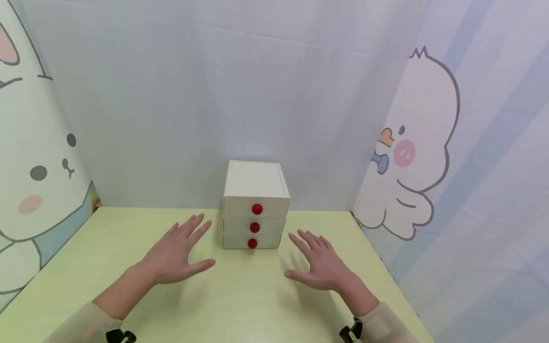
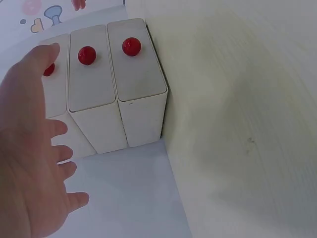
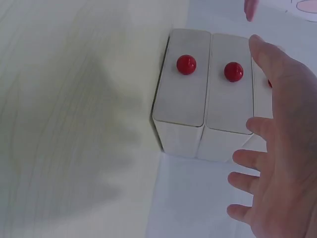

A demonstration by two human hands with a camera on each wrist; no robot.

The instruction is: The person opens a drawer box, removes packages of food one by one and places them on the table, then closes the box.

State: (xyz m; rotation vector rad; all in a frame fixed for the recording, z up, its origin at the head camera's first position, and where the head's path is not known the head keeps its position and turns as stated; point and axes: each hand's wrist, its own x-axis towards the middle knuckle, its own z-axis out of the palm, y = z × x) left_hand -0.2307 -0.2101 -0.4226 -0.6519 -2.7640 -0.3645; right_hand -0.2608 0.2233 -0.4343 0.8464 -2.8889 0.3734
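Observation:
A small white drawer cabinet stands at the far side of the table, its three stacked drawers closed. Each drawer front carries a round red knob. To the left and nearer the camera, my left hand hovers over the table with fingers spread, holding nothing. My right hand is likewise spread above the table, to the right of the cabinet and apart from it. Both wrist views show the cabinet beyond the hand; in the right wrist view the right hand partly covers one drawer.
The pale yellow-green table reaches back to a plain light curtain. Curtains with cartoon animals hang at both sides, a rabbit-like figure on the left and a chick-like one on the right.

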